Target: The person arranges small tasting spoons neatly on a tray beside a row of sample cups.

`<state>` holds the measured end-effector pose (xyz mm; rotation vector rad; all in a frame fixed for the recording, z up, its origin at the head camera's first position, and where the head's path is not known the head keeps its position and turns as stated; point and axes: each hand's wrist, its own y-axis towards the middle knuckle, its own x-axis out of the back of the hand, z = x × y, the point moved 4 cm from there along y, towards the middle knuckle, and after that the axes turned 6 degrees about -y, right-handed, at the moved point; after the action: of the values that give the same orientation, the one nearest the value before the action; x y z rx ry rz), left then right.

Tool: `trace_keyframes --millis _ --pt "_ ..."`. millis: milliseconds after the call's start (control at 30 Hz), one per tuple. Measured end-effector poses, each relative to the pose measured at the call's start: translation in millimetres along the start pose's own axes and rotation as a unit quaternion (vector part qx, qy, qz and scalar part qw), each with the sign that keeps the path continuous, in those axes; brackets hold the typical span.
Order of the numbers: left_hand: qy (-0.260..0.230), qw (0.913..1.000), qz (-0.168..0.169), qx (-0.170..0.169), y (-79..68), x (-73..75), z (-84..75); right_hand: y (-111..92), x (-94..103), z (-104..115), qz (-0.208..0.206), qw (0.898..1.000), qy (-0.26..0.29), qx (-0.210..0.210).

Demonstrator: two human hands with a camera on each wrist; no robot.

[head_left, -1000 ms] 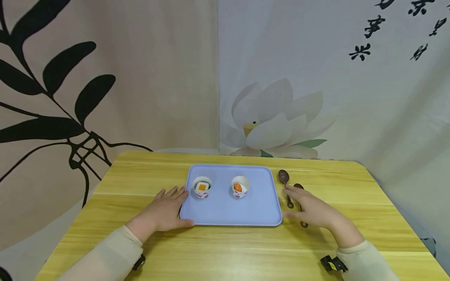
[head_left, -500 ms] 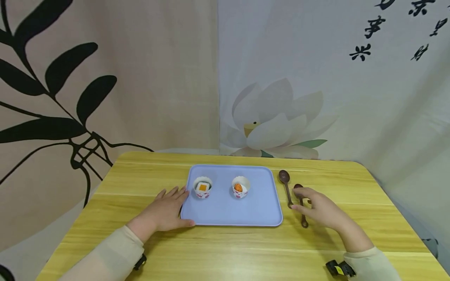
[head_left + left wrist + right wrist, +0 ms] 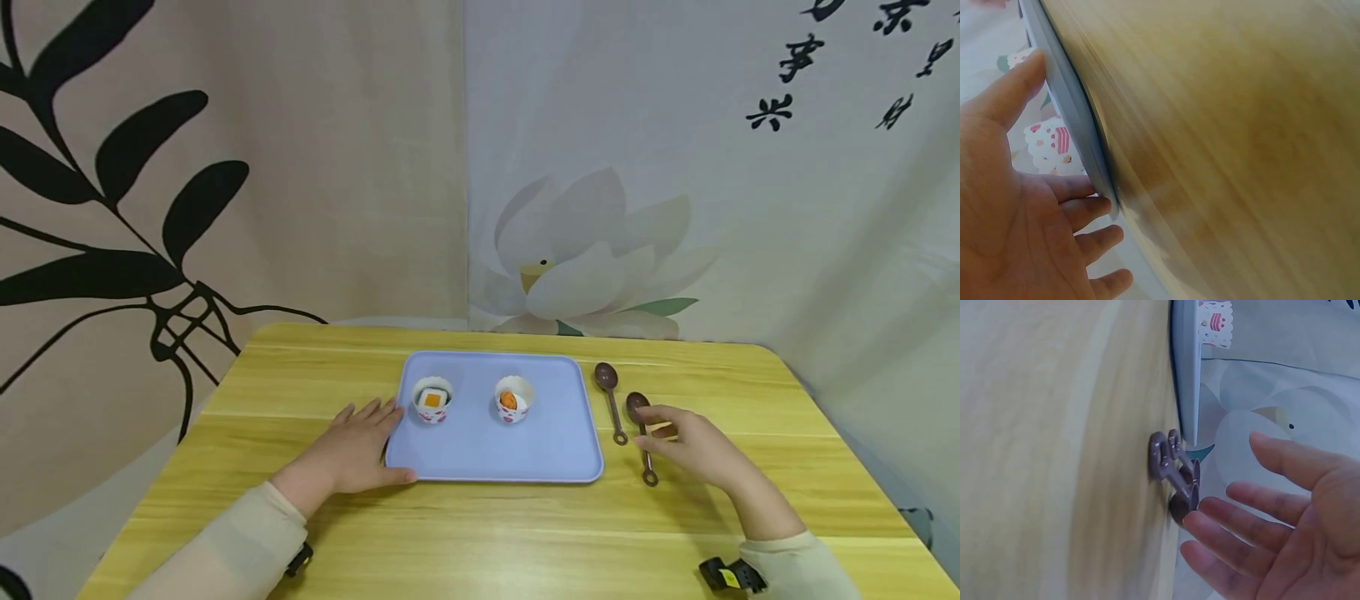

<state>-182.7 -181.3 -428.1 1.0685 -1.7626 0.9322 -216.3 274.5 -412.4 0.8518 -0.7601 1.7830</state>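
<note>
- Outer spoon [image 3: 638, 410], brown, lies on the tabletop [image 3: 487, 533] R of the tray [image 3: 465, 454], bowl toward the far side, ring end toward the person.
- R hand [image 3: 686, 437] has cleared the inner spoon [image 3: 612, 402] in the past sec. & is now at the outer spoon's R side; both spoons look unmoved. Prob. means the outer spoon is the one in play, w/ the inner left as is; whether it's being placed or taken, can't tell.
- Spoon vs. grip: in the head view, the outer spoon's upper handle runs betw. fingertips & thumb tip. R wrist view has the fingers loosely extended, nothing held; contact w/ the spoon unclear.
- Inner spoon sits betw. tray & outer spoon, near the tray's R edge, not touching.
- Tray, pale blue, bears 2 patterned cups, both upright: L cup [image 3: 432, 418] w/ a white-&-orange piece [image 3: 432, 400], R cup [image 3: 513, 416] w/ an orange piece [image 3: 508, 401] & something white.
- L hand [image 3: 352, 454] rests at the tray's L edge, touching; fingers spread, thumb at the near corner, no clench.
- Backdrop: printed curtain [image 3: 360, 167] beyond the tabletop's far edge.
</note>
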Motion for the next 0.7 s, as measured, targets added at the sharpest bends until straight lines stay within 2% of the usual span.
trace_keyframes --millis 267,400,700 --pt "0.000 1.0000 0.000 0.000 0.2 0.1 -0.2 1 -3.2 -14 0.003 0.999 0.035 -0.032" --pt "0.000 1.0000 0.000 0.000 0.9 -0.2 0.0 0 -3.6 -18 0.004 0.999 0.041 -0.033" --pt "-0.003 1.0000 -0.002 0.000 1.4 -0.7 -0.1 -1 -8.2 -23 -0.005 0.998 0.029 -0.051"
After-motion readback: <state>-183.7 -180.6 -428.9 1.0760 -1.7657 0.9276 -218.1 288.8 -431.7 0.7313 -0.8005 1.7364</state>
